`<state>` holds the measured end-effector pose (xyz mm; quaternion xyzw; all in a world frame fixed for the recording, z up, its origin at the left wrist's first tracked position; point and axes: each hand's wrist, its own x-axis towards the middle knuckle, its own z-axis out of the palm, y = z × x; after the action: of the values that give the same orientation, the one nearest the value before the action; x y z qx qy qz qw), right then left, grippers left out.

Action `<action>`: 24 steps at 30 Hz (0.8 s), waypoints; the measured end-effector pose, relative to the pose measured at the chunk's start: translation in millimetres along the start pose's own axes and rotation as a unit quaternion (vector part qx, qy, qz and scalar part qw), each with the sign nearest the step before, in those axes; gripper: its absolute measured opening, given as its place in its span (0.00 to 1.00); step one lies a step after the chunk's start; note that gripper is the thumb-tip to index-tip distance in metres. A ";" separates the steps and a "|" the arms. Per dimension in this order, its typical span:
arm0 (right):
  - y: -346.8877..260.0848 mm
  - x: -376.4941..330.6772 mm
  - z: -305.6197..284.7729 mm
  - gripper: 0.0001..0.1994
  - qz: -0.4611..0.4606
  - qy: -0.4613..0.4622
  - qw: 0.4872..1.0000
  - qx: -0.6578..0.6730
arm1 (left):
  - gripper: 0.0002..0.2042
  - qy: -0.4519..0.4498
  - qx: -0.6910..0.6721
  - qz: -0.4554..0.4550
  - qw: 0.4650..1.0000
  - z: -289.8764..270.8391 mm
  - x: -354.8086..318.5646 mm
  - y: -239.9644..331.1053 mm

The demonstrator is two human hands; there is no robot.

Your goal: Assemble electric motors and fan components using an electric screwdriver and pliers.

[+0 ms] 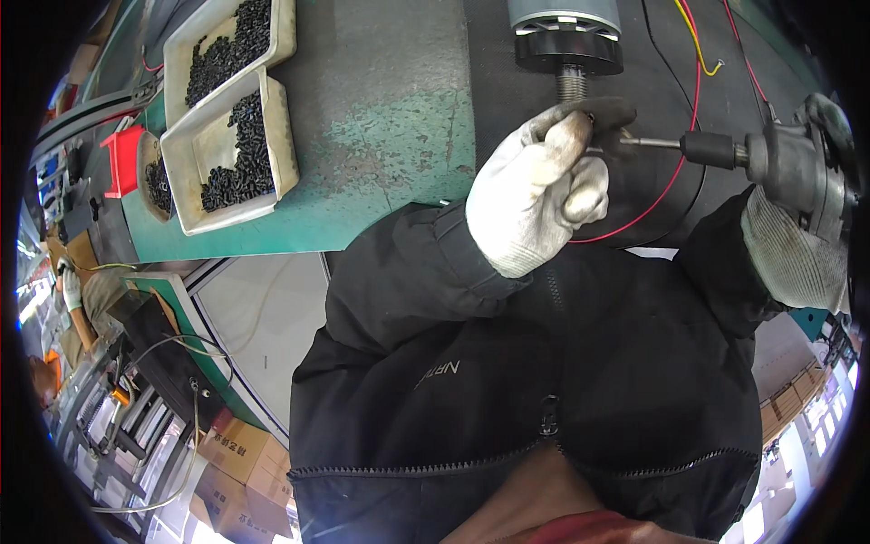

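The left hand, in a white knit glove [536, 186], is closed, thumb and fingertips pinching the near edge of a dark, thin, rounded plate [616, 111]. The plate lies at the hand's one to two o'clock, just beyond the fingertips. At half past twelve, a grey threaded metal shaft [571, 82] runs up to a black ring-shaped collar [569, 54] on a silver-grey cylindrical motor [562, 13].

The right hand, in a pale ribbed glove [784, 238], is wrapped round a dark grey metal power driver [787, 161] at the left hand's three o'clock; its fingers are partly hidden. The driver's slim steel bit [654, 142] points to nine o'clock, its tip beside the plate; contact cannot be determined. Two cream plastic bins [282, 136] of small black parts [254, 163] stand on the worn green surface [390, 168] at nine to ten o'clock.
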<state>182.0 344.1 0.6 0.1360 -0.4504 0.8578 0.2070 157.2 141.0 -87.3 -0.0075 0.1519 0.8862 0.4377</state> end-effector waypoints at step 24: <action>0.8 3.3 1.6 0.17 0.003 -0.001 1.000 -0.017 | 0.20 0.125 0.221 -0.063 0.965 24.6 -7.5 -3.3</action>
<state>178.8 343.1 2.3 0.1322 -0.4656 0.8506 0.2057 167.3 143.8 -63.6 -0.0304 0.3965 0.7935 0.4607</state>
